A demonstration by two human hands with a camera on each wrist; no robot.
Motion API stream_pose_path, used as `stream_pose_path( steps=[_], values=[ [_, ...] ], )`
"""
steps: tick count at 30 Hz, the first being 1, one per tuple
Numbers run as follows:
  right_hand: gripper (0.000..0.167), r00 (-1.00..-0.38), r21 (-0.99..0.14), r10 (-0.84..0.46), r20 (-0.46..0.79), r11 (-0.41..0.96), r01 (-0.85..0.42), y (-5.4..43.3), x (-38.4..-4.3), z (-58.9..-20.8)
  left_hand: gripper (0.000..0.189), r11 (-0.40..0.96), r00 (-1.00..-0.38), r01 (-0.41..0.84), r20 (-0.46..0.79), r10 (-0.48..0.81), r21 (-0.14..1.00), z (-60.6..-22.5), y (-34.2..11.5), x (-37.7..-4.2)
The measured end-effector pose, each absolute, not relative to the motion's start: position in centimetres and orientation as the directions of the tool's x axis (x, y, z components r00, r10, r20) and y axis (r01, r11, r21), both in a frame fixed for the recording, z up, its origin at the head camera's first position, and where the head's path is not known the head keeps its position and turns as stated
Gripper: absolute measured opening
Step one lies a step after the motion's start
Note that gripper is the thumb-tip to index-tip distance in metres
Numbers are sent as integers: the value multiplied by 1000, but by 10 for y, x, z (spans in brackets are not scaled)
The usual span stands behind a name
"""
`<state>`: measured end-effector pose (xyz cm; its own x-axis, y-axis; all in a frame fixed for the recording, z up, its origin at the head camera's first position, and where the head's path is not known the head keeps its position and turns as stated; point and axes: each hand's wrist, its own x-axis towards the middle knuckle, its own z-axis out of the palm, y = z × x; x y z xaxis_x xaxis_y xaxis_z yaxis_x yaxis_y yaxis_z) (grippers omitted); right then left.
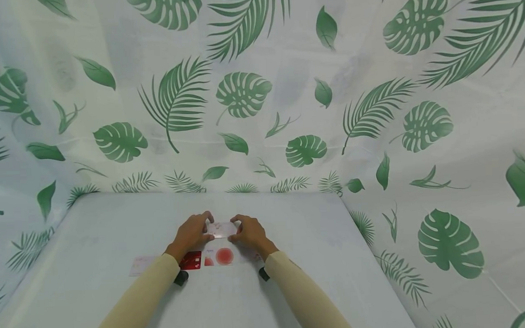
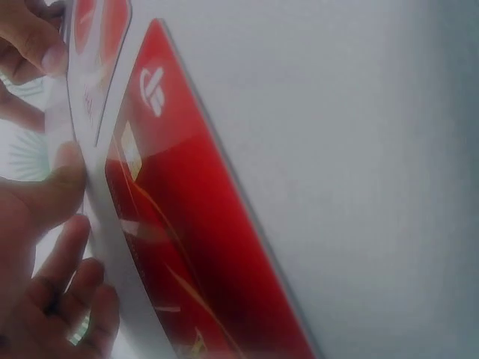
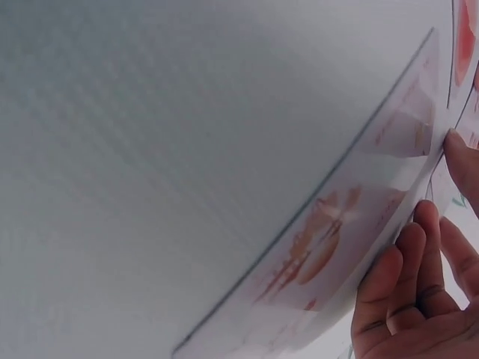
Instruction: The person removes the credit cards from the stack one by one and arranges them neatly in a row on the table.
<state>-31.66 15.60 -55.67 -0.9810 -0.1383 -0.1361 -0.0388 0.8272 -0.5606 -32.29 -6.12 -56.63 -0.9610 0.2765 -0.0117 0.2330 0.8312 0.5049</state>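
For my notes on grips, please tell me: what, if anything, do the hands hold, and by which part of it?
A pale card, the farthest one: the left hand holds its left end, the right hand its right end.

Wht tbl (image 1: 317, 229); grn leaf-print walls (image 1: 282, 103) behind + sides, prob. cloth.

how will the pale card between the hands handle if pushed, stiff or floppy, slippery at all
The pale card looks flat and straight-edged between the left hand and right hand, so it is probably stiff. Its edge looks thin, suggesting little weight. A bright sheen hints that it may slide easily.
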Motion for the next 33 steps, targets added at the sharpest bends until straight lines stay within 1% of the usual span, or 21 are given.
stream_pose_path(
  steps=[7,11,22,29,33],
  values=[
    [52,-982,-583,-176,-63,805,-107,157,-318,-563,51,837,-966,208,-26,256,506,-569,-59,-323],
    [53,-982,-579,-174,-68,809,-104,156,-320,-565,52,839,-967,198,-38,251,507,-571,-59,-323],
    [53,-984,-596,-171,-55,796,-105,153,-316,-560,50,818,-965,227,9,262,528,-573,-61,-321],
    [53,-983,-612,-170,-69,785,-93,155,-314,-556,59,803,-964,236,28,265,547,-569,-62,-317],
    [54,-984,-628,-168,-66,773,-90,157,-313,-552,60,798,-964,242,41,263,552,-567,-61,-316]
  ],
)
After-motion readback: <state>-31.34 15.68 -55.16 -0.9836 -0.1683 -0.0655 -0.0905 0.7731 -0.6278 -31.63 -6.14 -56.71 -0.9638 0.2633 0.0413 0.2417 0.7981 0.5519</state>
